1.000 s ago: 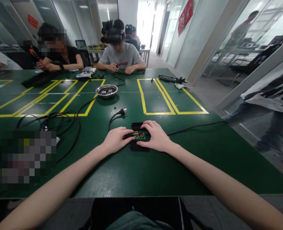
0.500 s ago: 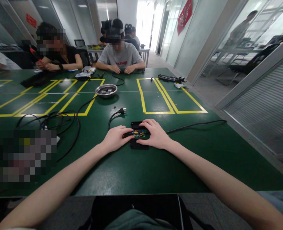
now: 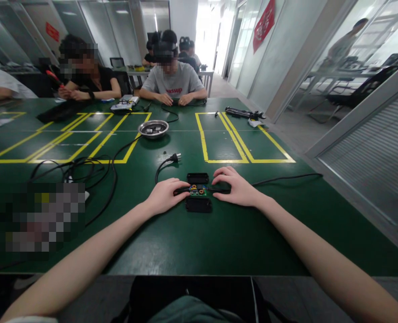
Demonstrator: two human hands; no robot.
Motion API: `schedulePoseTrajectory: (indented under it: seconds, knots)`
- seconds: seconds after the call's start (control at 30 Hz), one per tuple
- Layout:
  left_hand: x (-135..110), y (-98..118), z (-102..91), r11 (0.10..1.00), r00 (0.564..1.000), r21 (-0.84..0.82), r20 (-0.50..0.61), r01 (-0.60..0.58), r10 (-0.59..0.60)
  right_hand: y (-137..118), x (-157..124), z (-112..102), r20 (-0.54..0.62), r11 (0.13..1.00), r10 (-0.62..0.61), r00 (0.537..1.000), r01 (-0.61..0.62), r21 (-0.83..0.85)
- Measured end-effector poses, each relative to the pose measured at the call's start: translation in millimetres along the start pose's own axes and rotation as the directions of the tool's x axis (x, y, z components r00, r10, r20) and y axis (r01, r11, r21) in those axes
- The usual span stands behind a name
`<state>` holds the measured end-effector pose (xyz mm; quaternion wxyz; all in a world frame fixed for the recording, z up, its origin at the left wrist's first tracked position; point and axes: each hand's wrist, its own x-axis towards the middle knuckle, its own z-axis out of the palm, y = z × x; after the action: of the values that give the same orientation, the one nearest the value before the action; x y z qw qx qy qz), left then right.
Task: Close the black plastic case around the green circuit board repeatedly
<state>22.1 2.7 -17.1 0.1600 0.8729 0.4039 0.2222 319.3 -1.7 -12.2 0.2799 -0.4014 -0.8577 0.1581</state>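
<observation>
A small green circuit board [image 3: 198, 190] with copper-ringed coils lies in front of me, with black cable at both ends. My left hand [image 3: 167, 195] is closed at the board's left end, thumb and forefinger round the black cable [image 3: 181, 191]. My right hand [image 3: 237, 187] is just right of the board; its thumb and fingers stand apart, with the right-hand cable [image 3: 215, 189] passing between them. One black plastic case half [image 3: 198, 177] lies beyond the board, another case half [image 3: 199, 205] on the near side.
A power plug [image 3: 175, 157] lies beyond my left hand. Farther off is a metal bowl [image 3: 153, 129] holding small metal parts. Tangled cables [image 3: 72, 168] and a blurred object [image 3: 44, 220] lie left. A black tool-like item [image 3: 242, 112] lies far right. Co-workers [image 3: 173, 80] sit opposite.
My right hand has drawn back to the right off the board, uncovering the board and both case halves. My left hand stays at the board's left end. The view has shifted slightly.
</observation>
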Motion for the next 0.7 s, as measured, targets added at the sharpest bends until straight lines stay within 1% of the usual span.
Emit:
schedulePoseTrajectory:
  seconds: [0.03,0.1,0.2,0.3,0.43,0.53,0.63,0.7]
  knots:
    - [-0.5,-1.6,-1.8,0.999,1.000,-0.032,-0.013,-0.012,0.012,2.6,-0.4,-2.9,0.037,1.000,-0.027,0.999,0.027,0.000]
    - [-1.7,-5.4,-6.5,0.996,0.998,-0.081,-0.042,-0.049,0.045,4.7,-0.5,-5.8,0.064,0.998,-0.055,0.996,0.054,0.017]
    - [-3.4,-9.5,-14.3,0.988,0.992,-0.122,-0.089,-0.098,0.087,1.7,-0.6,-7.1,0.039,0.999,-0.024,0.999,0.022,0.038]
    - [-4.5,-7.7,-20.5,0.986,0.988,-0.131,-0.127,-0.106,0.090,-5.2,-1.6,-10.4,-0.001,1.000,0.015,1.000,-0.015,0.026]
    - [-5.7,-1.6,-23.5,0.987,0.983,-0.091,-0.140,-0.132,0.118,-17.4,-3.6,-14.7,-0.024,0.995,-0.051,0.998,0.052,0.080]
    - [-6.8,-1.7,-22.4,0.990,0.986,-0.072,-0.122,-0.119,0.110,-25.4,-4.9,-12.9,0.026,0.987,-0.091,0.996,0.086,0.138]
    - [-7.5,-4.7,-20.1,0.993,0.994,-0.075,-0.056,-0.093,0.089,-28.6,-5.5,-9.8,0.103,0.985,-0.111,0.989,0.095,0.146]
    - [-7.4,-6.2,-18.2,0.994,0.997,-0.070,-0.013,-0.081,0.080,-27.8,-5.4,-9.3,0.149,0.988,-0.100,0.984,0.081,0.130]
